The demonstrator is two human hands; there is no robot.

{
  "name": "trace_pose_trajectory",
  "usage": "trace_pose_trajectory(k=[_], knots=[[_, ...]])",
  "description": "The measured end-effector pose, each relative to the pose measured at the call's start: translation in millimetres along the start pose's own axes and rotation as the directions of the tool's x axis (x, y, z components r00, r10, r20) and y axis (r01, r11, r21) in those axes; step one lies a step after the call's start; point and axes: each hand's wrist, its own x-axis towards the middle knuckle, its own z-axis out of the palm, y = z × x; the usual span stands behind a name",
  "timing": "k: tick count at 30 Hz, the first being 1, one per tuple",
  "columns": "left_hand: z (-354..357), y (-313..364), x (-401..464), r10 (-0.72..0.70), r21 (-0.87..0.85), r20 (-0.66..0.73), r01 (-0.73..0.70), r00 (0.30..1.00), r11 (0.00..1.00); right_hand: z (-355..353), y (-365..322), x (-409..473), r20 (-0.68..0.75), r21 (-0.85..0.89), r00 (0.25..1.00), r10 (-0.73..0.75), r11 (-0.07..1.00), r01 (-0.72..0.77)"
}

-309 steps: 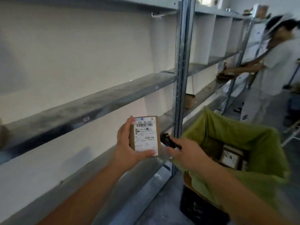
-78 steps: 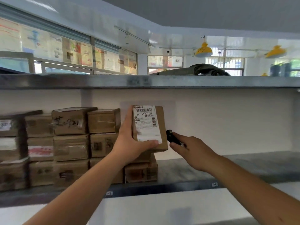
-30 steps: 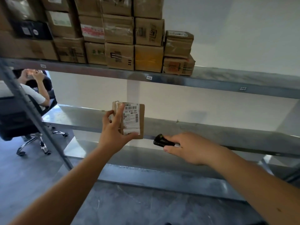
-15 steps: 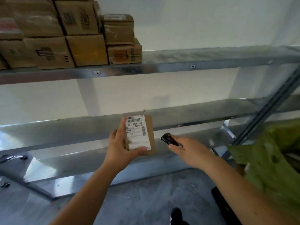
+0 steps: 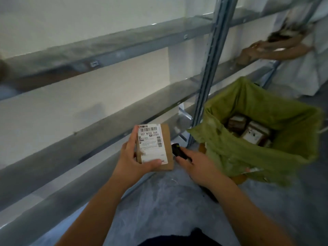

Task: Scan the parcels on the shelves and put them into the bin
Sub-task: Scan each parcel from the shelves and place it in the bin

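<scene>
My left hand (image 5: 132, 159) grips a small brown cardboard parcel (image 5: 167, 148) upright, its white barcode label facing me. Right beside it, my right hand (image 5: 197, 166) holds a black handheld scanner (image 5: 178, 150), whose tip sits close to the parcel's right edge. To the right stands the bin (image 5: 292, 148), lined with a green bag, with several parcels (image 5: 253, 133) lying at its bottom.
Bare grey metal shelves (image 5: 99, 125) run along the white wall on the left, with a steel upright post (image 5: 207, 68) just behind the bin. Another person (image 5: 301, 50) works at the shelves at the far right. Grey floor lies below.
The view has swung right and down from the stacked parcels, so the green bin is now fully in sight. Both hands keep the parcel and scanner together, now nearer the bin.
</scene>
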Motion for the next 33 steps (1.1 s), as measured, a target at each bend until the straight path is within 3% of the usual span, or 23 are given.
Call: trace_pose_trajectory(k=[6, 14, 22, 26, 30, 33], knots=[[106.0, 42.9, 78.5, 0.112, -0.087, 0.163, -0.099, 0.98, 0.991, -89.9, 74.6, 11.3, -0.128, -0.086, 0.98, 0.151, 0.983, -0.163], [228.6, 94.2, 164.6, 0.154, -0.144, 0.333, -0.112, 0.93, 0.983, -189.6, 163.9, 28.2, -0.281, 0.018, 0.914, 0.294, 0.953, -0.301], [319.0, 104.4, 261.4, 0.039, -0.099, 0.479, 0.009, 0.877, 0.995, -243.6, 228.8, 53.0, -0.34, 0.174, 0.816, 0.467, 0.884, -0.434], [371.4, 86.0, 326.6, -0.09, -0.074, 0.554, 0.157, 0.828, 0.985, -257.3, 255.3, 73.0, -0.36, 0.196, 0.765, 0.534, 0.845, -0.497], [424.0, 58.2, 387.8, -0.309, 0.049, 0.629, 0.361, 0.713, 0.931, -267.0, 270.7, 98.4, -0.356, 0.272, 0.69, 0.63, 0.776, -0.568], [464.1, 29.5, 423.9, -0.422, 0.203, 0.662, 0.393, 0.62, 0.897, -270.8, 282.0, 125.1, -0.305, 0.344, 0.629, 0.715, 0.699, -0.627]])
